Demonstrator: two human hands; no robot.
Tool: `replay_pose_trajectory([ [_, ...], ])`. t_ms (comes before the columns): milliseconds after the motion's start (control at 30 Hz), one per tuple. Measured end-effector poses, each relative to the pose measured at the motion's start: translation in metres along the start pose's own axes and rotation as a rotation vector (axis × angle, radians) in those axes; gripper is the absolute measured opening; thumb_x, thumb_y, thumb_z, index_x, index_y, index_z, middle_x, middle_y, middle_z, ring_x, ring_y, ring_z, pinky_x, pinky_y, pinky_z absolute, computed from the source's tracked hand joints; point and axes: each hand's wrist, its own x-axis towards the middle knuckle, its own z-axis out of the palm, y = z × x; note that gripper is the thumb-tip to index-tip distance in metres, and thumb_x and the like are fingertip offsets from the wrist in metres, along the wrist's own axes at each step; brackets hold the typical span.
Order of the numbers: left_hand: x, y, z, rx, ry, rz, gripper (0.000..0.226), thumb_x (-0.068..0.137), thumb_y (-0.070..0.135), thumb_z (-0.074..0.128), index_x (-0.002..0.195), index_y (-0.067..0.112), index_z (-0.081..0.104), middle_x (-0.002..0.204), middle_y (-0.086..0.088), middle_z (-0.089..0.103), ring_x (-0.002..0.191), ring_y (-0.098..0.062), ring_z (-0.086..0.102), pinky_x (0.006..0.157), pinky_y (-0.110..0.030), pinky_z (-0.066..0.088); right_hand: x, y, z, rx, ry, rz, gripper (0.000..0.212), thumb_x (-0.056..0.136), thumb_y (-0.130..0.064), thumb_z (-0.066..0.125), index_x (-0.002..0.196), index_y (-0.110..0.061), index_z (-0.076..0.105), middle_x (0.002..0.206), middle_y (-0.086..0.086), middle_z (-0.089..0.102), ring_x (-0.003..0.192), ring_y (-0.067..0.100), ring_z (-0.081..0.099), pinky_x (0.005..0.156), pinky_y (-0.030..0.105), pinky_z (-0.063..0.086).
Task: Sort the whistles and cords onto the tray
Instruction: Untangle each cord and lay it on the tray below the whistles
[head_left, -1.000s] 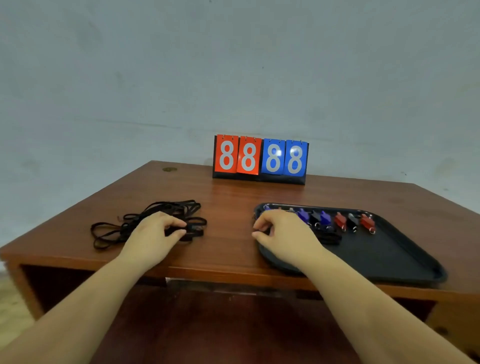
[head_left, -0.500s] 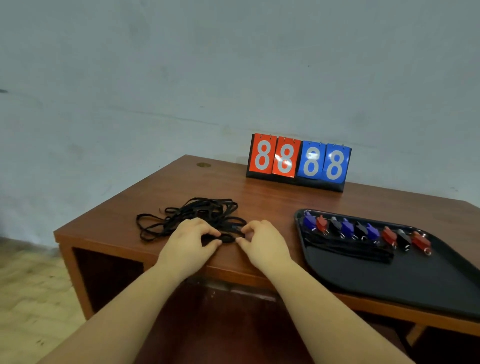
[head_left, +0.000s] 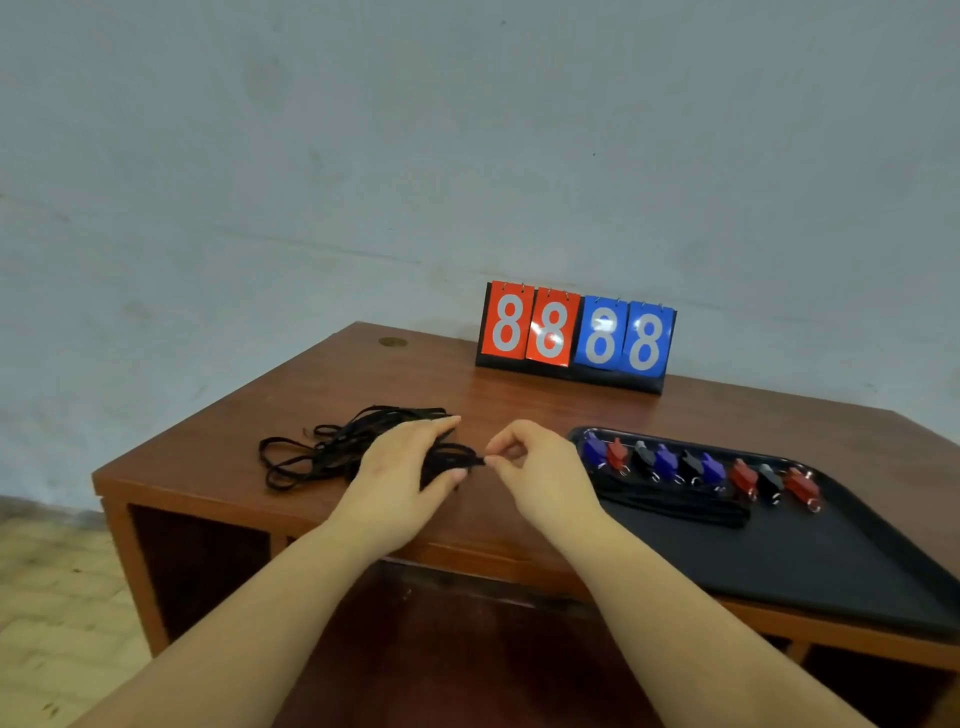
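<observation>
A tangle of black cords lies on the left part of the wooden table. My left hand rests on the tangle's right end, with its thumb under a bunch of cords and its fingers stretched over them. My right hand pinches the tip of that bunch between thumb and forefinger. To the right lies a black tray holding a row of several blue, red and black whistles. A bundle of black cords lies on the tray in front of the whistles.
A flip scoreboard showing 8888 in red and blue stands at the back of the table against a grey wall. The table's front edge runs just below my wrists. Tiled floor shows at the lower left.
My right hand left the tray and came over to the cord tangle, where it now pinches a cord end. My left hand's fingers have stretched out over the cords. The camera shifted left.
</observation>
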Motion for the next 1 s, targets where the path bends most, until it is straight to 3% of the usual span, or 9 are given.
replay_pose_trajectory([
  [133, 0.011, 0.026, 0.014, -0.137, -0.186, -0.025, 0.041, 0.095, 0.037, 0.047, 0.136, 0.035, 0.039, 0.122, 0.014, 0.055, 0.119, -0.008, 0.046, 0.108, -0.032, 0.035, -0.005, -0.001, -0.016, 0.016, 0.031, -0.027, 0.008, 0.091, -0.019, 0.058, 0.092, -0.026, 0.059, 0.090, -0.013, 0.059, 0.084, 0.003, 0.056, 0.069, 0.013, 0.042],
  [233, 0.014, 0.033, 0.018, -0.196, -0.210, -0.058, 0.015, 0.095, 0.040, 0.045, 0.105, 0.034, 0.055, 0.097, 0.015, 0.060, 0.095, -0.007, 0.057, 0.086, -0.028, 0.047, -0.010, 0.007, -0.035, -0.066, 0.054, -0.025, 0.008, 0.092, -0.019, 0.056, 0.094, -0.025, 0.059, 0.089, -0.012, 0.059, 0.080, 0.001, 0.054, 0.066, 0.010, 0.040],
  [367, 0.012, 0.028, 0.017, -0.185, -0.248, -0.092, 0.019, 0.095, 0.042, 0.043, 0.086, 0.032, 0.057, 0.087, -0.001, 0.067, 0.082, -0.023, 0.063, 0.078, -0.043, 0.051, -0.020, 0.036, -0.065, -0.229, 0.056, 0.089, 0.017, 0.095, -0.014, 0.048, 0.087, -0.027, 0.055, 0.095, -0.005, 0.063, 0.083, 0.010, 0.059, 0.074, 0.022, 0.047],
  [467, 0.009, 0.028, 0.017, -0.224, -0.246, -0.104, 0.020, 0.095, 0.041, 0.044, 0.086, 0.032, 0.059, 0.089, -0.005, 0.068, 0.084, -0.029, 0.063, 0.078, -0.044, 0.051, -0.025, 0.053, -0.082, -0.185, 0.074, 0.166, 0.016, 0.095, -0.015, 0.049, 0.091, -0.029, 0.056, 0.094, -0.008, 0.063, 0.079, 0.004, 0.057, 0.066, 0.017, 0.045],
  [567, 0.009, 0.037, 0.019, -0.272, -0.247, -0.063, 0.020, 0.095, 0.040, 0.044, 0.084, 0.032, 0.059, 0.077, 0.000, 0.061, 0.068, -0.017, 0.056, 0.064, -0.033, 0.044, -0.029, 0.046, -0.082, -0.171, 0.007, 0.085, 0.022, 0.095, -0.025, 0.052, 0.116, -0.029, 0.055, 0.094, -0.018, 0.057, 0.082, 0.001, 0.056, 0.069, 0.013, 0.043],
  [667, 0.010, 0.049, 0.021, -0.292, -0.248, -0.035, 0.020, 0.095, 0.040, 0.045, 0.088, 0.028, 0.060, 0.071, 0.010, 0.056, 0.064, -0.002, 0.049, 0.061, -0.021, 0.038, -0.031, 0.029, -0.066, -0.019, -0.095, 0.027, 0.033, 0.094, -0.034, 0.051, 0.127, -0.032, 0.050, 0.109, -0.016, 0.060, 0.088, 0.003, 0.062, 0.085, 0.025, 0.052],
  [800, 0.011, 0.051, 0.019, -0.317, -0.256, -0.022, 0.016, 0.094, 0.039, 0.048, 0.093, 0.028, 0.059, 0.076, 0.014, 0.057, 0.071, 0.002, 0.052, 0.065, -0.017, 0.037, -0.028, 0.023, -0.051, 0.047, -0.061, -0.002, 0.006, 0.091, -0.030, 0.058, 0.094, -0.030, 0.062, 0.087, -0.007, 0.070, 0.078, 0.007, 0.067, 0.086, 0.036, 0.055],
  [900, 0.008, 0.042, 0.015, -0.308, -0.265, -0.054, 0.009, 0.091, 0.039, 0.054, 0.093, 0.031, 0.059, 0.084, 0.010, 0.061, 0.079, -0.002, 0.056, 0.070, -0.019, 0.042, -0.028, 0.027, -0.055, 0.071, -0.013, 0.045, 0.009, 0.091, -0.025, 0.058, 0.083, -0.029, 0.061, 0.076, -0.006, 0.069, 0.072, 0.006, 0.067, 0.086, 0.034, 0.055],
  [1000, 0.005, 0.034, 0.011, -0.328, -0.256, -0.092, 0.005, 0.091, 0.035, 0.055, 0.092, 0.036, 0.060, 0.089, 0.010, 0.064, 0.086, -0.002, 0.058, 0.077, -0.019, 0.044, -0.030, 0.037, -0.064, 0.035, 0.011, 0.114, 0.011, 0.093, -0.025, 0.056, 0.082, -0.027, 0.059, 0.078, -0.007, 0.068, 0.073, 0.006, 0.066, 0.087, 0.032, 0.054],
])
